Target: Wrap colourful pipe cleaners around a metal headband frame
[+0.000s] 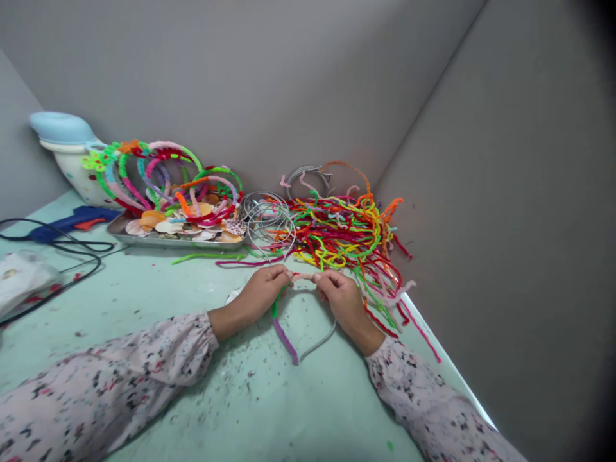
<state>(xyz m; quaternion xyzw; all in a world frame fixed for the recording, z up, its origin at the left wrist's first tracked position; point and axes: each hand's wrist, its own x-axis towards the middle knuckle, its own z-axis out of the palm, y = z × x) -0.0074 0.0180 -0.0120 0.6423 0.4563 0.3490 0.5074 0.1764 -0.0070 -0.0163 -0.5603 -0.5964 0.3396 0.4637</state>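
Note:
Between my hands is a wire headband, partly wrapped in fuzzy pipe cleaner: purple at one end, then green, with pale pink at the top of the arch. Its right leg is bare grey wire. My left hand pinches the band at the left of the arch, where a bit of red shows by the fingertips. At the right of the arch, my right hand closes thumb and fingers on the pink pipe cleaner and the band. Both free ends point down toward me, just above or on the table; I cannot tell which.
A tangled heap of colourful pipe cleaners lies beyond my hands, beside coiled wire hoops. A metal tray holds seashells and wrapped headbands. Left are a blue glue gun with a black cord, a blue-lidded bin and a plastic bag.

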